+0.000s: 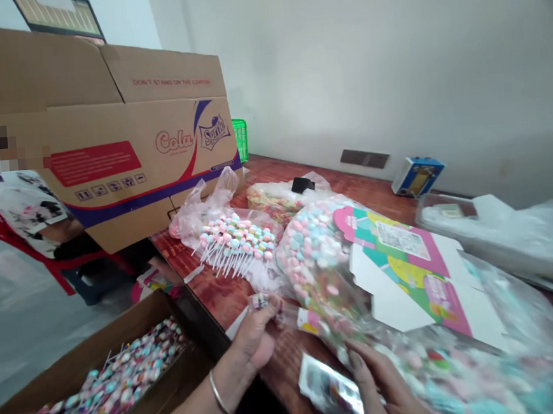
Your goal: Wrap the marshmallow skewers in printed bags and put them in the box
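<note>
My left hand [255, 336], with a bangle on its wrist, is closed in a pinch on a small candy in a printed wrapper [261, 301] above the table's front edge. A clear wrapper with a yellow and pink end [307, 320] lies just right of it. My right hand [383, 383] has thumb and fingers drawn together; what they hold, if anything, is blurred. Beside its thumb is a shiny silver packet [331, 387]. Beyond my hands, a pile of pastel lollipops [235, 239] with white sticks rests on a clear bag.
An open carton [18, 396] at lower left holds many wrapped lollipops. Large bags of pastel candies [308, 249] and a flattened colourful box [410, 266] cover the table's right. A tall cardboard carton [146, 134] stands behind; a seated person [25, 207] is at left.
</note>
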A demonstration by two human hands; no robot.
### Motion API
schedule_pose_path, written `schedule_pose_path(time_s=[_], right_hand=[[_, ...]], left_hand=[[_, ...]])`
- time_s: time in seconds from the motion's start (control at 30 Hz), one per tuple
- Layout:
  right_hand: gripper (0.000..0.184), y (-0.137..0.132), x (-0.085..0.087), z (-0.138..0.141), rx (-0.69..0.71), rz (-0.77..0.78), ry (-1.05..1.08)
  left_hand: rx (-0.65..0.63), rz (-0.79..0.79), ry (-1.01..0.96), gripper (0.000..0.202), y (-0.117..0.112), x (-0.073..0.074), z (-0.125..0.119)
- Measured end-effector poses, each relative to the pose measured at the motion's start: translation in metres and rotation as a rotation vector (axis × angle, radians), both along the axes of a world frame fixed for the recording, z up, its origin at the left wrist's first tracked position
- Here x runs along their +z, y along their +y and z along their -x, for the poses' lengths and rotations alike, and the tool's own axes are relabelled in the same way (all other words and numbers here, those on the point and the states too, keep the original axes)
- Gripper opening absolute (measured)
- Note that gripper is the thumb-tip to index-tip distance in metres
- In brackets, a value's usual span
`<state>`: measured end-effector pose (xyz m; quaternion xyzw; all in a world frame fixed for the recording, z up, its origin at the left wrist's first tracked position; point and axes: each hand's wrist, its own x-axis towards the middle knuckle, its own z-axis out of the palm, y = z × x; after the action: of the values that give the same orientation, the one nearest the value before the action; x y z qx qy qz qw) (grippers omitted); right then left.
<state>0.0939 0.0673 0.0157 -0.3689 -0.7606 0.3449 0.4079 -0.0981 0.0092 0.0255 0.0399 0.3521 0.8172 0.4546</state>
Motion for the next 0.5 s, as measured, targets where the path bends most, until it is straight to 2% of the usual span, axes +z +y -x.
schedule_pose_path(time_s=[0.07,0.13,0.2,0.3,0.4,0.5], right_hand=[[0.027,0.008,0.004,0.041,0.103,-0.036,-0.101],[0.029,0.018,0.006,0.089,0.149,-0.075,-0.240],[0.030,0.031,0.002,0.138,0.146,-0.099,-0.410],[0.026,0.053,-0.012,0.200,0.091,-0.089,-0.531],[0.023,0.072,-0.028,0.240,0.034,-0.065,-0.571],[0.016,0.080,-0.040,0.258,-0.002,-0.056,-0.556]], left_hand=[[0.072,-0.037,-0.023,0.031,-0.012,-0.005,0.034],[0.122,-0.056,-0.063,0.029,-0.024,-0.010,0.062],[0.162,-0.054,-0.104,0.029,-0.034,-0.014,0.086],[0.237,-0.038,-0.136,0.030,-0.044,-0.020,0.113],[0.286,-0.004,-0.172,0.032,-0.050,-0.026,0.131],[0.293,-0.001,-0.197,0.030,-0.051,-0.030,0.142]])
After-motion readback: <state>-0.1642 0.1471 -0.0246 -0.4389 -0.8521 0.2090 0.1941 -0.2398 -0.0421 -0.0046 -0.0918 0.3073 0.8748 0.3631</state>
